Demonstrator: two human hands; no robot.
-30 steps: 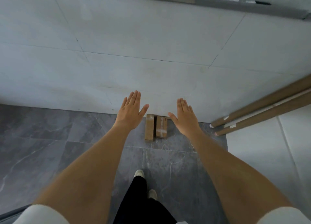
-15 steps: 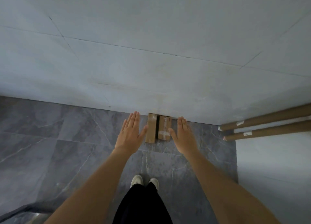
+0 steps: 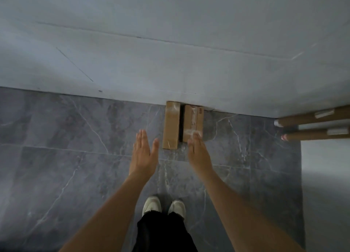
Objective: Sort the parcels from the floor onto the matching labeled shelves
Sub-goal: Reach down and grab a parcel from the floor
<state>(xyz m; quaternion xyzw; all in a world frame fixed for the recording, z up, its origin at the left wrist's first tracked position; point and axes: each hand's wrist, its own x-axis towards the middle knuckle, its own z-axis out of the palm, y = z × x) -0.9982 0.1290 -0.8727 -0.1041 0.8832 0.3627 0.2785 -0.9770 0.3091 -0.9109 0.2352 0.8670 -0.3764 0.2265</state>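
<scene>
Against the base of the pale wall, just right of frame centre, two cardboard parcels stand side by side on the dark marbled floor [image 3: 75,157]: a longer box [image 3: 171,125] on the left and a shorter box [image 3: 193,122] right of it, a thin dark gap between them. Both butt up to the wall, which I read as someone parking them out of the walkway.

I see both arms stretched down toward them. My left hand [image 3: 144,153] hovers just left of the longer box's near end, flat, fingers straight and together, thumb set off toward the box, holding nothing. My right hand [image 3: 198,153] is equally flat and empty, fingers straight; its tips overlap the shorter box's near corner in the picture, though whether they touch I cannot tell. Palms face inward, which suggests a two-handed squeeze to lift both boxes as one.

At the right edge lie two cardboard tubes [image 3: 318,125], well apart from the parcels. White shoes [image 3: 163,207] sit at lower centre. No shelves are in view, so sorting has yet to follow this pickup.
</scene>
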